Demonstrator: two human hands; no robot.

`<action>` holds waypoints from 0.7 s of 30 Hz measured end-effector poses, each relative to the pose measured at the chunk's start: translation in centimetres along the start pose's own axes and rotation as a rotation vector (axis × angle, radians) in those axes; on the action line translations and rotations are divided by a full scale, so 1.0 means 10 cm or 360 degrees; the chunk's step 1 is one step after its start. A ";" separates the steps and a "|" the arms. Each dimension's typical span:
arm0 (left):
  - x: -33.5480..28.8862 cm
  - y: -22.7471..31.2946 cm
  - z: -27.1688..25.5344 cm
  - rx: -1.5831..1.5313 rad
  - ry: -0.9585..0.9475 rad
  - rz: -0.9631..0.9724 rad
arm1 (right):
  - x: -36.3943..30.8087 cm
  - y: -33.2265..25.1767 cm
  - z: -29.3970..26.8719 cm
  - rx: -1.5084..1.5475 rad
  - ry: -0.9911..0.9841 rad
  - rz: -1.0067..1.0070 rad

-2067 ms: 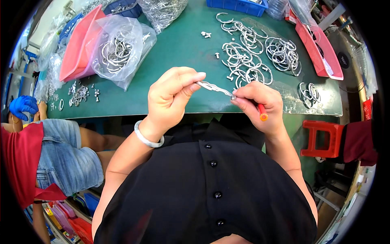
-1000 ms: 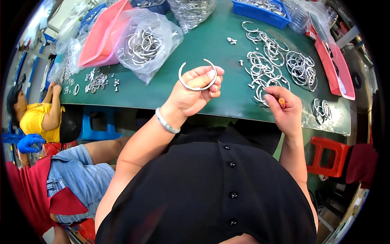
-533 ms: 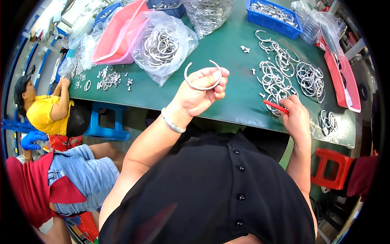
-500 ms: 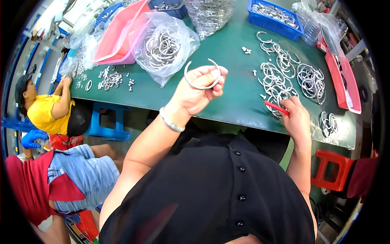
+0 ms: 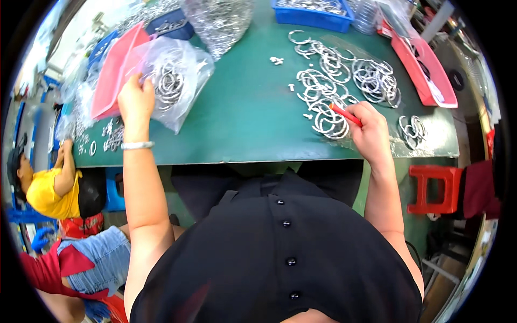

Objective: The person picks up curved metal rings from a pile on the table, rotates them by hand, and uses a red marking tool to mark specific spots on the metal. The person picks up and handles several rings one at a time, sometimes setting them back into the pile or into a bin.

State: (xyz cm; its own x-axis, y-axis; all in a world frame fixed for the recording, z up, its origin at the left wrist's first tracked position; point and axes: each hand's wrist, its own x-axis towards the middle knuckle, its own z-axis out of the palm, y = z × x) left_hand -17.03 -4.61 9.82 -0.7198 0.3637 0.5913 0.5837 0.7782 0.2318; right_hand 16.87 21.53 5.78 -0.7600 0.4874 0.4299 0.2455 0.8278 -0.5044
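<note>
My left hand (image 5: 137, 102) reaches over the edge between a pink plastic bin (image 5: 110, 81) and a clear plastic bag (image 5: 186, 81) of metal rings. Its thumb stands apart from the fingers, and no ring shows in it; the fingertips are partly hidden. My right hand (image 5: 371, 132) is closed around a slim red pen-like stick (image 5: 346, 115). The stick's tip points at a loose pile of open silver metal rings (image 5: 323, 89) on the green table. Beside that pile lies a second heap of rings (image 5: 371, 81).
A smaller ring cluster (image 5: 412, 132) lies near the table's right corner. Blue bins (image 5: 315, 16) of metal parts and a pink tray (image 5: 425, 72) stand farther back. Small fittings (image 5: 276, 61) are scattered on the table (image 5: 242, 118). A co-worker in yellow (image 5: 51, 191) sits at far left; another person in denim shorts (image 5: 102, 258) is nearer.
My left hand has moved left to the pink bin and bag; the ring it held up is no longer seen in it. My right hand keeps the red stick by the ring pile. The view has shifted.
</note>
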 end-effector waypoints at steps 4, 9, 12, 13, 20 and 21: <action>-0.18 0.22 0.04 -0.0430 0.0178 0.0109 | 0.02 -0.05 -0.07 0.0141 0.0210 -0.0030; -0.62 0.99 -0.06 -0.1692 -0.0834 -0.0229 | 0.05 -0.15 -0.09 0.0279 0.0315 -0.0622; -0.86 1.30 -0.11 -0.1994 -0.1369 -0.0347 | 0.05 -0.28 -0.04 0.0253 0.0325 -0.0775; -0.93 1.36 -0.12 -0.2055 -0.1288 -0.0245 | 0.05 -0.32 -0.04 0.0247 0.0329 -0.0840; -1.03 1.60 -0.25 -0.1328 -0.0444 0.1312 | 0.09 -0.57 0.01 0.0030 0.0169 -0.0999; -1.05 1.60 -0.21 -0.1294 -0.0446 0.1326 | 0.11 -0.59 0.03 0.0021 0.0185 -0.1048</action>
State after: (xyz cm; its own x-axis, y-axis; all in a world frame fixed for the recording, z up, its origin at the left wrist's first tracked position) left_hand 0.65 2.88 8.97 -0.0052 0.7799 0.6259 0.9034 -0.2647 0.3373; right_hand 14.40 17.07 8.97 -0.6786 -0.0909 0.7288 -0.2554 0.9596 -0.1181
